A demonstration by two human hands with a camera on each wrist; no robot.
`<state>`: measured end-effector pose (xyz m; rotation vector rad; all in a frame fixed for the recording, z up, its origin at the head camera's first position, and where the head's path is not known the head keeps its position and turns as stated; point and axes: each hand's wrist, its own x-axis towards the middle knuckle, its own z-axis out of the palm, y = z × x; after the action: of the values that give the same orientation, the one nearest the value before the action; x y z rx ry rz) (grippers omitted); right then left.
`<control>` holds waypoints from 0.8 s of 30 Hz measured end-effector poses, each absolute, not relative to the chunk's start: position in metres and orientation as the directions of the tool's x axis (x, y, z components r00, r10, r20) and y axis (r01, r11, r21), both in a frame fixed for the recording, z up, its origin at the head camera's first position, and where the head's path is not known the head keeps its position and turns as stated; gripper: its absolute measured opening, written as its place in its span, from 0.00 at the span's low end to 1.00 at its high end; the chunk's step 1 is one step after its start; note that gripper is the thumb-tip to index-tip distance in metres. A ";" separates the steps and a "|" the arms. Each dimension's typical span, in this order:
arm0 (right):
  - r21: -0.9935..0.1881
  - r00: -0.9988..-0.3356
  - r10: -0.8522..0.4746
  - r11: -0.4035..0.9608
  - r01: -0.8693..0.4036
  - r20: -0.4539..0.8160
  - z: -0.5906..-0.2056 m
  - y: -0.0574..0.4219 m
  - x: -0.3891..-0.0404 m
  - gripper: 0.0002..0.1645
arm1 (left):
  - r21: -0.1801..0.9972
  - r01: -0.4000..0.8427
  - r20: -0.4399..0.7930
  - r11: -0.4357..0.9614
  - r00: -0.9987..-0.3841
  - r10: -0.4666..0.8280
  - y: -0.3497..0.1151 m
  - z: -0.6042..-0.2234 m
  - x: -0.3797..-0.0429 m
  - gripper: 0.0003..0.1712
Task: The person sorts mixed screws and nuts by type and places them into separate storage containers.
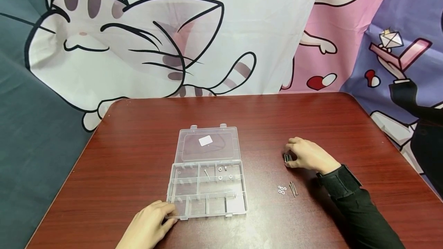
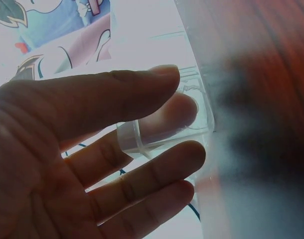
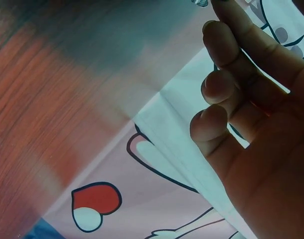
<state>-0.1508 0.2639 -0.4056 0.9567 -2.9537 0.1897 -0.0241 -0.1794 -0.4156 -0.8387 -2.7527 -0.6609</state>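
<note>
A clear plastic compartment box (image 1: pixel 202 195) lies with its lid (image 1: pixel 208 145) folded back. My left hand (image 1: pixel 149 222) holds its near left corner; in the left wrist view the thumb (image 2: pixel 117 97) is in front of the clear wall and the index finger (image 2: pixel 167 117) shows behind it. At the right, my right hand (image 1: pixel 309 155) curls its fingers and thumb around a small cluster of dark metal pieces (image 1: pixel 288 158) low at the table. In the right wrist view only a shiny bit of metal (image 3: pixel 200 2) shows by the fingertips; the thumb is hidden.
Several small white nuts or rings (image 1: pixel 282 190) and a few slim metal screws or pins (image 1: pixel 293 189) lie right of the box. Inside its upper compartments are a slim metal piece (image 1: pixel 206 173) and a few small rings (image 1: pixel 220 169). Cartoon-printed cloth (image 1: pixel 270 30) hangs behind the table (image 1: pixel 138 156).
</note>
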 end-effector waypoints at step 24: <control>-0.167 -0.778 -0.614 0.760 -0.629 0.137 -0.406 0.267 -0.149 0.11 | 0.360 0.568 0.304 0.741 -0.822 0.482 -0.180 -0.417 -0.025 0.23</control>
<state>-0.1489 0.2666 -0.4057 1.0174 -2.8773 0.3131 -0.0254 -0.1797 -0.4172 -0.8382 -2.7502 -0.6611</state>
